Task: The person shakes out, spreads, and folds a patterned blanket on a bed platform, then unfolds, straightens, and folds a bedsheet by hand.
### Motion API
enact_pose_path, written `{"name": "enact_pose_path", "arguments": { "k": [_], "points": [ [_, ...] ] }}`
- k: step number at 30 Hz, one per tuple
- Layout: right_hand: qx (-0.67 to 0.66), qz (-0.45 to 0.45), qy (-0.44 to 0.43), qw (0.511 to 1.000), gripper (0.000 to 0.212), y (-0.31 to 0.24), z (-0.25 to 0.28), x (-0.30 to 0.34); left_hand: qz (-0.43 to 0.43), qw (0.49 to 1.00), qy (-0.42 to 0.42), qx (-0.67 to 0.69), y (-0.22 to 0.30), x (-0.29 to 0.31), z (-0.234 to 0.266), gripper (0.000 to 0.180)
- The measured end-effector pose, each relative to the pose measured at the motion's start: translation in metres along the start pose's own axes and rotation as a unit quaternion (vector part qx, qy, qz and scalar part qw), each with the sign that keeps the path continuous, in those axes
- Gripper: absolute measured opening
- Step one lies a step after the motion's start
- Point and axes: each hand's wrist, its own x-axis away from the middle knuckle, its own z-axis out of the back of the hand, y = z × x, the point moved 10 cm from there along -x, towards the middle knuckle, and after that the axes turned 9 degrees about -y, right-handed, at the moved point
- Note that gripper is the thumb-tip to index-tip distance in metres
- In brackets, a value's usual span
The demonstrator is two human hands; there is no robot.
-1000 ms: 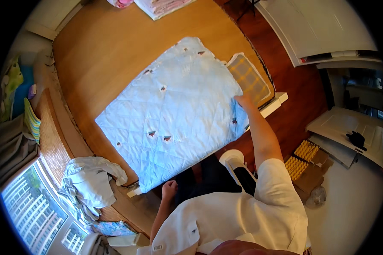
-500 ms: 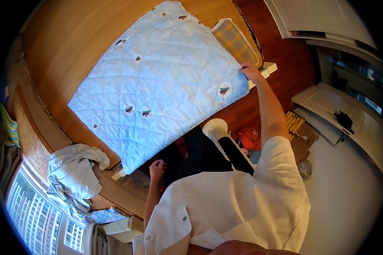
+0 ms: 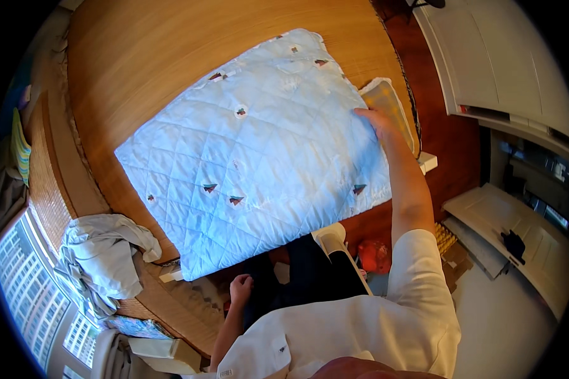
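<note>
A pale blue quilted blanket with small printed trees lies spread over the bed mat, its near edge hanging past the bed's front. My right hand rests on the blanket near its right edge, fingers stretched out toward the left over the fabric. Down by my dark trousers, below the blanket's near edge, my left hand is loosely curled with nothing visible in it. Partly under the blanket's right side is a plaid pillow with a pale border.
The wooden-toned mat extends behind the blanket. A crumpled grey cloth lies at the left by the window. To the right are a red bag, white cabinets and a tilted white door panel.
My right hand has gone from the blanket's right corner to farther up its right edge, its fingers now laid out. The view has shifted, and the left hand stays curled low.
</note>
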Motion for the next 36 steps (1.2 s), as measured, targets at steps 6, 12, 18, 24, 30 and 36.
{"name": "enact_pose_path", "arguments": {
  "k": [6,12,18,24,30,36],
  "points": [
    [0.086,0.092,0.003,0.992,0.049,-0.058,-0.041,-0.072,0.021,1.000,0.019,-0.009,-0.025,0.000,-0.007,0.028],
    [0.261,0.191,0.111,0.940,0.040,-0.112,-0.011,-0.117,-0.021,0.997,0.056,-0.050,0.014,-0.018,-0.018,0.042],
    [0.058,0.319,0.041,0.945,0.034,-0.184,-0.084,-0.016,-0.130,0.947,0.177,-0.234,0.072,-0.001,0.020,0.075],
    [0.212,0.368,0.162,0.890,0.030,-0.233,-0.096,-0.043,-0.064,0.949,0.138,-0.277,0.061,-0.017,0.010,0.080],
    [0.410,0.246,0.220,0.850,0.039,-0.181,-0.024,-0.183,-0.097,0.948,0.107,-0.282,0.083,-0.033,-0.019,0.080],
    [0.522,0.339,0.297,0.724,0.037,-0.147,-0.113,-0.093,-0.035,0.963,0.071,-0.257,0.083,-0.030,-0.008,0.076]
  ]
}}
